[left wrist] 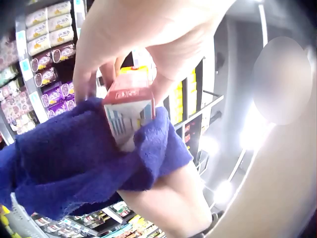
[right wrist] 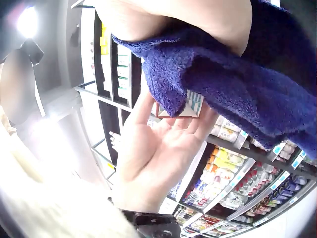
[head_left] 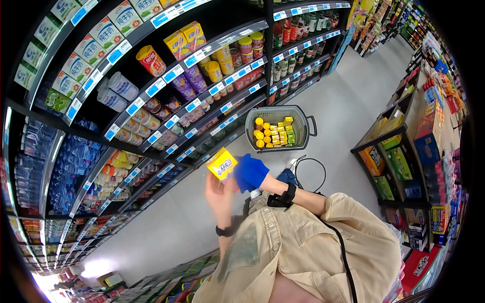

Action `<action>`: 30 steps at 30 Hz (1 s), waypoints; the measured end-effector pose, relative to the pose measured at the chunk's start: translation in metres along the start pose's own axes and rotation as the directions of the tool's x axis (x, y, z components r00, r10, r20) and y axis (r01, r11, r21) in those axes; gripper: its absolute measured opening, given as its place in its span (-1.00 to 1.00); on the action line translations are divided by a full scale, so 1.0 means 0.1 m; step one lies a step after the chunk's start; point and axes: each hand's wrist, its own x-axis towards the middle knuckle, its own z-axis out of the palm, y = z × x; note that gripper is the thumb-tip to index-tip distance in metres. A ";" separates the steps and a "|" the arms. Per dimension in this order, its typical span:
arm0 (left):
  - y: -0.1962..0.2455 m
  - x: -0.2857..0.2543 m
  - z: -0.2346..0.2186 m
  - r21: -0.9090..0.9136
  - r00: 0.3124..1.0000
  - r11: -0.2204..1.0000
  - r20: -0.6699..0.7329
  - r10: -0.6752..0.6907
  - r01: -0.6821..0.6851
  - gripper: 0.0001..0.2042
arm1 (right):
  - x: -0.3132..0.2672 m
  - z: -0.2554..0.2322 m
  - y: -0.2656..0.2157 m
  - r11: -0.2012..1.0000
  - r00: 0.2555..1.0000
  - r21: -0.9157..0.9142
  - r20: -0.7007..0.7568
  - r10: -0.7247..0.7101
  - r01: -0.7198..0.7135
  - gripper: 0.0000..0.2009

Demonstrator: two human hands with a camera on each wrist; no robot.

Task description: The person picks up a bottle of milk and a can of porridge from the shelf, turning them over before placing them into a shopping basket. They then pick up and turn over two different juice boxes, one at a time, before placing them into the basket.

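A small yellow carton (head_left: 221, 164) with printed lettering is held up by my left hand (head_left: 220, 194), its fingers and thumb around the sides. The left wrist view shows the carton's red side and its white printed end. My right hand (right wrist: 203, 17) holds a blue towel (head_left: 252, 172) against the carton. The towel hides most of this hand's fingers in the head view and hangs loosely past it. In the right wrist view, the left palm lies under the carton and a fold of the towel covers part of the carton's end.
On the floor ahead stands a grey shopping basket (head_left: 304, 137) with several yellow-lidded containers and small yellow cartons. Stocked shelves (head_left: 225, 81) run along the left. A low display stand (head_left: 399, 151) is at the right. A black cable loop (head_left: 324, 174) lies near my foot.
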 end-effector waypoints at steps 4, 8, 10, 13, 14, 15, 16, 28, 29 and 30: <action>-0.07 -0.08 0.05 0.300 0.958 0.920 -0.061 0.282 -0.252 -0.41 | -0.02 -0.03 -0.03 0.894 0.977 0.402 0.007 0.214 -0.199 -0.74; -0.09 -0.13 0.00 0.601 0.905 0.710 0.057 0.420 -0.367 -0.42 | 0.01 0.04 -0.09 0.956 0.987 0.285 -0.159 -0.026 0.072 -0.53; -0.04 -0.14 0.02 0.619 0.900 0.692 0.056 0.432 -0.371 -0.42 | 0.03 0.01 -0.01 0.980 0.967 -0.085 -0.168 -0.192 0.179 -0.50; 0.06 -0.16 0.05 0.655 0.890 0.653 0.068 0.451 -0.380 -0.41 | 0.10 -0.08 -0.21 0.856 0.901 -0.379 -0.110 -0.420 0.352 -0.47; 0.06 -0.18 0.04 0.662 0.892 0.650 0.063 0.448 -0.373 -0.41 | 0.08 -0.08 -0.24 0.845 0.896 -0.389 -0.097 -0.434 0.367 -0.48; 0.06 -0.19 0.05 0.669 0.893 0.646 0.057 0.447 -0.366 -0.40 | 0.05 -0.08 -0.26 0.834 0.890 -0.397 -0.083 -0.448 0.382 -0.48; 0.06 -0.18 0.05 0.670 0.898 0.651 0.052 0.438 -0.357 -0.40 | 0.00 -0.06 -0.22 0.857 0.913 -0.383 -0.073 -0.401 0.345 -0.51; 0.06 -0.23 0.02 0.740 0.918 0.598 0.065 0.392 -0.308 -0.39 | 0.00 0.03 -0.06 0.931 0.961 -0.260 -0.033 -0.273 0.255 -0.48; 0.03 -0.24 0.00 0.751 0.917 0.586 0.067 0.393 -0.306 -0.40 | -0.03 -0.06 -0.19 0.911 0.965 -0.331 -0.001 -0.262 0.247 -0.50; 0.00 -0.24 -0.01 0.761 0.917 0.573 0.069 0.394 -0.303 -0.41 | -0.05 -0.11 -0.29 0.885 0.968 -0.400 0.030 -0.248 0.239 -0.52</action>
